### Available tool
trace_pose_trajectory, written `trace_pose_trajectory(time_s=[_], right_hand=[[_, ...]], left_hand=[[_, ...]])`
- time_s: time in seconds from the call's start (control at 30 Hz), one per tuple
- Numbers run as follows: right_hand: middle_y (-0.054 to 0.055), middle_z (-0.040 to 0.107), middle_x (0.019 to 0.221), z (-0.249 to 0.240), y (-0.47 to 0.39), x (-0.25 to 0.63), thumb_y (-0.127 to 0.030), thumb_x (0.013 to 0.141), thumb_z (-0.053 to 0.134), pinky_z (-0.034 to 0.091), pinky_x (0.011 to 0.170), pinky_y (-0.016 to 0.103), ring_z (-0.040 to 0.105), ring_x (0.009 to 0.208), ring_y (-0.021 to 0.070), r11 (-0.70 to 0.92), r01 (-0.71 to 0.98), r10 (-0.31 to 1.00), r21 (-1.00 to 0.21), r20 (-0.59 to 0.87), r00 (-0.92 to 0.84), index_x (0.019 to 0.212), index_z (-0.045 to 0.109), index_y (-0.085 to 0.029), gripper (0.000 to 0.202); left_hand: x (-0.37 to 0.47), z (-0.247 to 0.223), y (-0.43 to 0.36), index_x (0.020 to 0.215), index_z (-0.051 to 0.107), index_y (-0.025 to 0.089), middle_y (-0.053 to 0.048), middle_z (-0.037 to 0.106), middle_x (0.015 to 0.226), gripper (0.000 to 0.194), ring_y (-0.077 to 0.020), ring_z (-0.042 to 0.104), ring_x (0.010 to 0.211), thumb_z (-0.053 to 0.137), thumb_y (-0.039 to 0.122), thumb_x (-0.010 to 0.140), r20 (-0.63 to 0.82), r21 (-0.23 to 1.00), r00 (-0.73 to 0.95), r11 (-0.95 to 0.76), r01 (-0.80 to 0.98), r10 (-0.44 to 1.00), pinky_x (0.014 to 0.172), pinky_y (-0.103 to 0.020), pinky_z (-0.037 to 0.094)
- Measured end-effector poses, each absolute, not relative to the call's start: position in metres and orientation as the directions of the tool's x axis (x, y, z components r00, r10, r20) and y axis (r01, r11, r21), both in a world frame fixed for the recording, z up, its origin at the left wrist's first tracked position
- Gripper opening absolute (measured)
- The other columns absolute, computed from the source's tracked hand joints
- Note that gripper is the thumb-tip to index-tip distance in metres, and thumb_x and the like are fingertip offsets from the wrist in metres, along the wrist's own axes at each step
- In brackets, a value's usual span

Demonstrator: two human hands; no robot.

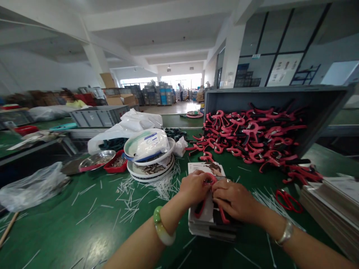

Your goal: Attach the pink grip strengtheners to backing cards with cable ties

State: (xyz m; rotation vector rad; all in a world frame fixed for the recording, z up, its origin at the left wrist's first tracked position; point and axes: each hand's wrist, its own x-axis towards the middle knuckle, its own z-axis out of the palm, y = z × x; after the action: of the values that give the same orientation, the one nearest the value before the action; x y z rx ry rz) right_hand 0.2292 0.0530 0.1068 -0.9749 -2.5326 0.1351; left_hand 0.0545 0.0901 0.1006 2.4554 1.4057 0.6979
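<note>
On a stack of printed cards (pixel 207 228) lies a red hand tool (pixel 223 216), its two handles spread toward me and its curved head up between my fingers. My left hand (pixel 193 188) is closed around the left side of the tool's head. From the right, my right hand (pixel 235 200) has its fingers bent and pressed together against the same head; a ring shows on one finger. Whatever small piece the fingertips may pinch is hidden. White strips like cable ties (pixel 269 203) lie beside the stack, near red-handled scissors (pixel 288 201).
A grey crate (pixel 277 89) lies tipped on its side, spilling red-and-black tools (pixel 252 130). White bowls (pixel 151 170) of metal parts and a red tray (pixel 116 162) stand left. Stacked cardboard (pixel 331 209) lies at right. Another person (pixel 73 101) is across the room.
</note>
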Motion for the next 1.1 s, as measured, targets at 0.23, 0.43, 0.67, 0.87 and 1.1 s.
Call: trace_pose_trajectory(time_s=[0.23,0.43,0.67,0.87,1.1], right_hand=[[0.008,0.064,0.101,0.123,0.028,0.220,-0.026,0.075,0.056,0.046,0.077,0.035,0.056,0.093,0.0239,0.676,0.726,0.737,-0.129,0.128,-0.664,0.092,0.068,-0.021,0.021],[0.010,0.065,0.091,0.114,0.022,0.209,-0.017,0.079,0.048,0.046,0.070,0.035,0.057,0.084,0.0245,0.651,0.758,0.753,0.037,0.093,-0.651,0.087,0.066,-0.018,0.019],[0.017,0.065,0.099,0.124,0.016,0.189,-0.007,0.069,0.052,0.049,0.070,0.039,0.060,0.090,0.0317,0.509,0.852,0.861,0.120,-0.050,-0.507,0.095,0.066,-0.012,0.031],[0.011,0.067,0.082,0.128,0.028,0.192,-0.009,0.080,0.044,0.047,0.067,0.034,0.062,0.076,0.0236,0.552,0.834,0.827,-0.012,0.133,-0.546,0.082,0.063,-0.015,0.020],[0.002,0.067,0.080,0.088,0.042,0.194,-0.027,0.083,0.054,0.050,0.064,0.028,0.063,0.069,0.0164,0.468,0.617,0.876,-0.633,0.423,-0.232,0.101,0.058,-0.020,0.020]], left_hand=[[0.008,0.087,0.069,0.106,0.061,0.020,-0.011,0.058,0.115,0.028,-0.0228,0.055,0.106,0.057,0.034,0.082,0.664,0.645,-0.141,-0.467,0.605,0.734,0.089,-0.041,0.046],[0.004,0.041,0.044,0.093,0.062,0.014,-0.005,0.068,0.077,0.031,-0.0154,0.063,0.068,0.063,0.041,0.076,0.177,0.984,-0.042,-0.175,0.045,0.983,0.062,-0.026,0.051],[0.019,0.041,0.043,0.086,0.069,0.018,-0.002,0.069,0.075,0.014,-0.0127,0.060,0.062,0.061,0.027,0.079,0.385,0.866,0.017,-0.368,0.340,0.923,0.060,-0.023,0.049],[0.023,0.046,0.043,0.086,0.068,0.020,-0.002,0.071,0.079,0.011,-0.0127,0.063,0.069,0.058,0.019,0.082,0.577,0.700,0.101,-0.554,0.450,0.811,0.067,-0.023,0.051],[0.021,0.049,0.042,0.095,0.068,0.022,-0.004,0.070,0.084,0.019,-0.0120,0.065,0.072,0.052,0.018,0.086,0.630,0.615,0.172,-0.622,0.486,0.757,0.065,-0.020,0.050]])
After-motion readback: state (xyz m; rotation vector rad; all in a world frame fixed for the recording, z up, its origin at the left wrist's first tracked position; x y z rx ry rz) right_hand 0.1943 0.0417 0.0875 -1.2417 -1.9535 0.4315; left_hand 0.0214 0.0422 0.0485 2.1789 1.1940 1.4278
